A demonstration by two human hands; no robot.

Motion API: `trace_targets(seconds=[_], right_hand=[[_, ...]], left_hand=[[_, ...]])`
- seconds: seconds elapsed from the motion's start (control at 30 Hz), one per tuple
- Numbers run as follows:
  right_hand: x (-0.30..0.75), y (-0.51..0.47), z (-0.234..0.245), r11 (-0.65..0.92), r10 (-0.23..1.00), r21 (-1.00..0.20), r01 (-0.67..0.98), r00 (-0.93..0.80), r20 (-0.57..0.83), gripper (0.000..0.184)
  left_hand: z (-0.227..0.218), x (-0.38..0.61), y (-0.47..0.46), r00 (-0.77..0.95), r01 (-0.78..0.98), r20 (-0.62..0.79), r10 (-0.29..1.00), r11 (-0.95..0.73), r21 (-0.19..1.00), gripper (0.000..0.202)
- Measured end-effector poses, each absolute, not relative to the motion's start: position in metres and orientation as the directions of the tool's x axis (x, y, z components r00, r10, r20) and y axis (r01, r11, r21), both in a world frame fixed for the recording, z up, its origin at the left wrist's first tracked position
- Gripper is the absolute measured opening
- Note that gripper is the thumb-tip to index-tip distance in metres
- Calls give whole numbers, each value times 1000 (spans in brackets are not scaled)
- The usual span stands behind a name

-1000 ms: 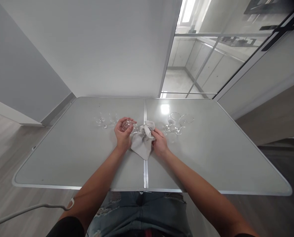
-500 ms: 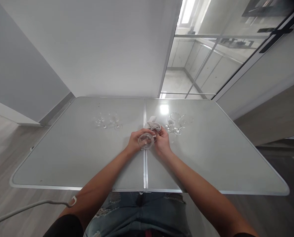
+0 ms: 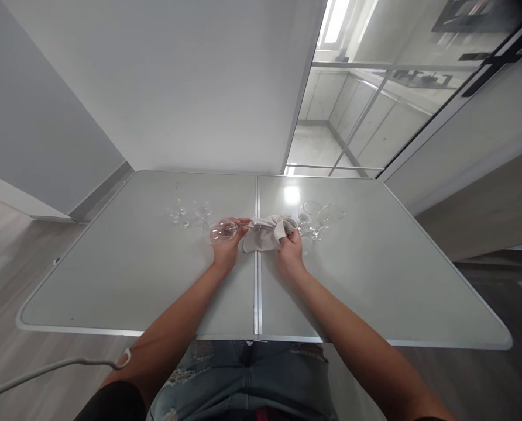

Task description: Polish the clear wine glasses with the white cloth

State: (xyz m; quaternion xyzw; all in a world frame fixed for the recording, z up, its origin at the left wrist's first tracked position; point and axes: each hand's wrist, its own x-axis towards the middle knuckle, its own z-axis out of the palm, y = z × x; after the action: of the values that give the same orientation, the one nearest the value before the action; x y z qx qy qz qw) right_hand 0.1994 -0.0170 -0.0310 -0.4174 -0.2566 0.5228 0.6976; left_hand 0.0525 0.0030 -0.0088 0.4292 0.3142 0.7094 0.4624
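A clear wine glass (image 3: 223, 231) lies tilted on its side in my left hand (image 3: 226, 248), its bowl pointing left and its foot toward the middle of the table. My left fingers are closed around the bowl and stem. To the right, my right hand (image 3: 291, 252) grips a light grey cloth (image 3: 267, 235), bunched at the top with a loose part hanging over the table's centre seam. The cloth is close to the glass's foot; whether they touch I cannot tell.
Stemmed glasses (image 3: 320, 217) stand just beyond my right hand. More clear glasses (image 3: 186, 213) are at the back left, hard to make out. The pale folding table (image 3: 133, 280) has a metal seam down its middle. A wall (image 3: 177, 88) rises behind it.
My left hand has moved left with the wine glass, turning it from bowl-toward-me to lying sideways. The cloth has come away from the glass and spread out more in my right hand.
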Motion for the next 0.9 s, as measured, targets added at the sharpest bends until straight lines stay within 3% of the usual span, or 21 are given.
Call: trace_targets(seconds=[0.17, 0.4, 0.57, 0.8, 0.9], right_hand=[[192, -26, -25, 49, 995, -823, -567, 100, -10, 28], [191, -31, -17, 117, 993, -812, -572, 52, 106, 27], [190, -32, -20, 113, 989, -875, -471, -31, 144, 38], [187, -35, -14, 8, 988, -848, -530, -125, 87, 36], [186, -35, -16, -21, 990, -875, -483, -133, 50, 38]], left_hand=[[-10, 57, 3, -136, -331, 225, 965, -258, 907, 32], [-12, 59, 0, -47, -344, 135, 990, -143, 928, 35], [-13, 55, 8, -217, -388, 159, 963, -234, 891, 36], [-12, 57, 3, -60, -368, 128, 990, -141, 919, 39], [-12, 56, 5, -140, -379, 150, 979, -193, 905, 40]])
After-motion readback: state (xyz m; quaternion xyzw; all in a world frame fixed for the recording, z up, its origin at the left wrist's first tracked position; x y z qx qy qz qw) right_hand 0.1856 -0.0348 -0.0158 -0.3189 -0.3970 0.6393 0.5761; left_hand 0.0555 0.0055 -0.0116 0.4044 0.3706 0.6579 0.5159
